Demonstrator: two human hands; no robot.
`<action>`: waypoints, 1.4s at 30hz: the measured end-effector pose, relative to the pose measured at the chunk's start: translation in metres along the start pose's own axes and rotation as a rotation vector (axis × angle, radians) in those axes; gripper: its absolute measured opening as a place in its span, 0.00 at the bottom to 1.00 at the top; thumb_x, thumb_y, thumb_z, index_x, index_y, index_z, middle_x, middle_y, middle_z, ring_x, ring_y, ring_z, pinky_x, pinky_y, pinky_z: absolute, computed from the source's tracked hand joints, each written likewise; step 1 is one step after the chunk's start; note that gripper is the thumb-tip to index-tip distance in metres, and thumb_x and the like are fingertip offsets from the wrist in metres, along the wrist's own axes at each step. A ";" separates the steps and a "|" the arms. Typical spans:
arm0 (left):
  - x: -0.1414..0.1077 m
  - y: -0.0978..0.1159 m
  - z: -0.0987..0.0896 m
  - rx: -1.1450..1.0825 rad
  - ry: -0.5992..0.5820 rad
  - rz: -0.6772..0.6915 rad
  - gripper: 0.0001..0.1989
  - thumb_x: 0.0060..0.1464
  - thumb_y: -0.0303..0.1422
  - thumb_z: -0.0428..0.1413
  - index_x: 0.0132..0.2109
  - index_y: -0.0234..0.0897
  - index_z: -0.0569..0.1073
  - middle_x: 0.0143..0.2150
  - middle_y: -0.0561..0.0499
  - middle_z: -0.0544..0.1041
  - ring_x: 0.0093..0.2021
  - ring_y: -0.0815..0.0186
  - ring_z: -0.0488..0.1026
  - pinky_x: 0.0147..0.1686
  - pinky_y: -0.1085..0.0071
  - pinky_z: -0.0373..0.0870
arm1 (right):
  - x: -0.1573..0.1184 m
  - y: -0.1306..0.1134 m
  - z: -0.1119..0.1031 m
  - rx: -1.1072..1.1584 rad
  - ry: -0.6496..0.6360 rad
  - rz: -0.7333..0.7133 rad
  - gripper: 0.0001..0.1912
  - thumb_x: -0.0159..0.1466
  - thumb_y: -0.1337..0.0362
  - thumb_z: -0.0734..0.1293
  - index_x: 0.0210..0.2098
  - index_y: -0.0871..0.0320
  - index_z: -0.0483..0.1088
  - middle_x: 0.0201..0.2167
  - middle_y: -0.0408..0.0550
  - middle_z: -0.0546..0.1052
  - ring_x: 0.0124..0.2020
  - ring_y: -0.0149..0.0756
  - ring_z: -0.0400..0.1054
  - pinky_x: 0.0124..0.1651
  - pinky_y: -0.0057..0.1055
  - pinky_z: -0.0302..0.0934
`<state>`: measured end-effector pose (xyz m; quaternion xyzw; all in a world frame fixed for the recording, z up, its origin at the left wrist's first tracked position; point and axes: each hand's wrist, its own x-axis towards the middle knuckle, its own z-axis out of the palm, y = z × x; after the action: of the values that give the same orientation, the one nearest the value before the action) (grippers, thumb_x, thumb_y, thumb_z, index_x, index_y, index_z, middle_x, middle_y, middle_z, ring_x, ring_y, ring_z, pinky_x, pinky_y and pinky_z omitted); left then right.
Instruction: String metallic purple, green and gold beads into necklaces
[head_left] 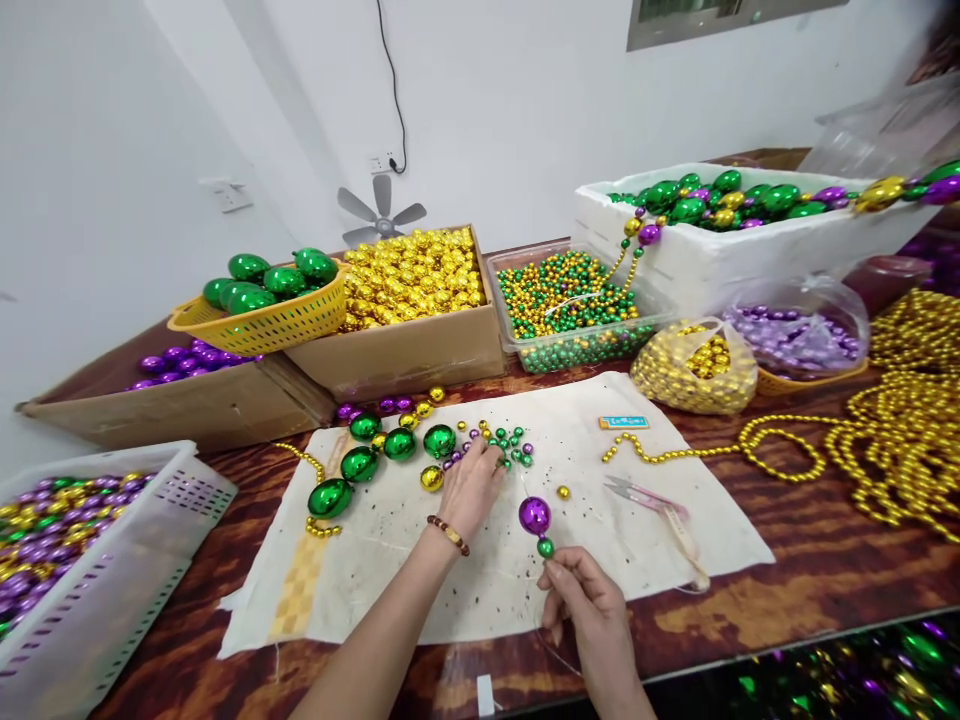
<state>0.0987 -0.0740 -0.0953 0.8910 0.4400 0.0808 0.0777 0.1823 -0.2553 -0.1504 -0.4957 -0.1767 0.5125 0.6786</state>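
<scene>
My left hand [472, 485], with a beaded bracelet at its wrist, reaches into a cluster of small green and purple beads [514, 445] on a white cloth [375, 560]. Its fingertips are pressed down among them; whether they hold a bead cannot be made out. My right hand [585, 600] pinches a thin string just below a small green bead [545, 547], which touches a large purple ball [535, 515]. One gold bead [563, 492] lies to the right of that ball. Large green balls [358, 463] and gold beads lie left of my left hand.
Pink-handled snips [645, 495] lie on the cloth's right side. Behind stand a carton of gold beads [397, 350], a yellow basket [277, 330], a clear bin [585, 350] and a white foam box [675, 265]. A white crate [165, 540] stands left; gold bead strands [877, 450] lie right.
</scene>
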 end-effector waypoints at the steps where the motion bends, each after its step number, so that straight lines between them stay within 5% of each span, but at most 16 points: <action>1: 0.001 0.002 0.000 0.029 -0.014 0.000 0.09 0.61 0.32 0.48 0.44 0.41 0.72 0.46 0.47 0.70 0.41 0.61 0.73 0.36 0.69 0.65 | 0.000 0.000 -0.001 -0.002 -0.012 0.004 0.15 0.63 0.54 0.67 0.30 0.59 0.67 0.16 0.39 0.70 0.14 0.24 0.60 0.17 0.19 0.53; 9: 0.004 0.007 0.003 0.048 -0.046 0.023 0.09 0.60 0.34 0.49 0.46 0.43 0.71 0.46 0.48 0.70 0.39 0.62 0.73 0.34 0.69 0.65 | -0.001 0.000 -0.002 -0.008 -0.033 -0.007 0.14 0.65 0.55 0.65 0.31 0.59 0.65 0.15 0.37 0.69 0.14 0.23 0.57 0.17 0.19 0.51; 15: -0.005 -0.024 -0.003 -0.111 0.154 -0.100 0.12 0.63 0.31 0.44 0.47 0.39 0.72 0.44 0.46 0.71 0.42 0.62 0.72 0.42 0.69 0.66 | -0.001 0.005 -0.004 -0.021 -0.034 -0.013 0.16 0.64 0.53 0.65 0.29 0.59 0.66 0.13 0.38 0.68 0.12 0.23 0.56 0.16 0.19 0.49; 19: -0.012 -0.038 -0.003 -0.149 0.127 -0.076 0.13 0.62 0.29 0.45 0.47 0.40 0.73 0.42 0.47 0.72 0.41 0.63 0.72 0.42 0.70 0.66 | 0.000 0.010 -0.005 -0.032 0.010 -0.027 0.17 0.61 0.51 0.67 0.29 0.60 0.67 0.12 0.39 0.68 0.12 0.24 0.56 0.16 0.20 0.49; 30: 0.003 -0.012 0.001 -0.146 0.010 -0.068 0.05 0.56 0.33 0.54 0.36 0.38 0.73 0.43 0.46 0.74 0.40 0.60 0.73 0.38 0.67 0.64 | -0.002 0.009 -0.007 -0.049 -0.030 -0.048 0.15 0.64 0.53 0.65 0.30 0.59 0.66 0.14 0.39 0.68 0.13 0.24 0.56 0.17 0.20 0.50; 32: 0.001 -0.014 -0.003 -0.363 0.071 -0.113 0.06 0.56 0.35 0.55 0.37 0.38 0.73 0.43 0.46 0.74 0.40 0.60 0.73 0.39 0.67 0.65 | -0.002 0.009 -0.006 -0.055 -0.028 -0.048 0.16 0.64 0.52 0.66 0.29 0.59 0.66 0.13 0.39 0.68 0.12 0.24 0.56 0.17 0.20 0.50; 38: -0.024 -0.016 -0.029 -1.728 0.023 -0.365 0.11 0.54 0.36 0.59 0.43 0.37 0.73 0.44 0.46 0.76 0.41 0.63 0.76 0.41 0.67 0.70 | -0.008 0.001 -0.003 -0.082 -0.032 -0.051 0.16 0.61 0.52 0.68 0.28 0.59 0.68 0.19 0.41 0.70 0.15 0.25 0.60 0.18 0.21 0.53; 42: -0.038 -0.010 -0.037 -2.081 0.020 -0.430 0.08 0.55 0.30 0.60 0.43 0.36 0.74 0.42 0.48 0.77 0.43 0.65 0.76 0.49 0.65 0.70 | -0.015 -0.009 0.000 -0.148 -0.109 -0.064 0.16 0.63 0.52 0.66 0.27 0.59 0.67 0.19 0.40 0.68 0.16 0.26 0.62 0.21 0.21 0.55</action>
<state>0.0605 -0.0955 -0.0639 0.2888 0.3033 0.4094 0.8105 0.1808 -0.2682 -0.1391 -0.5097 -0.2665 0.5023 0.6456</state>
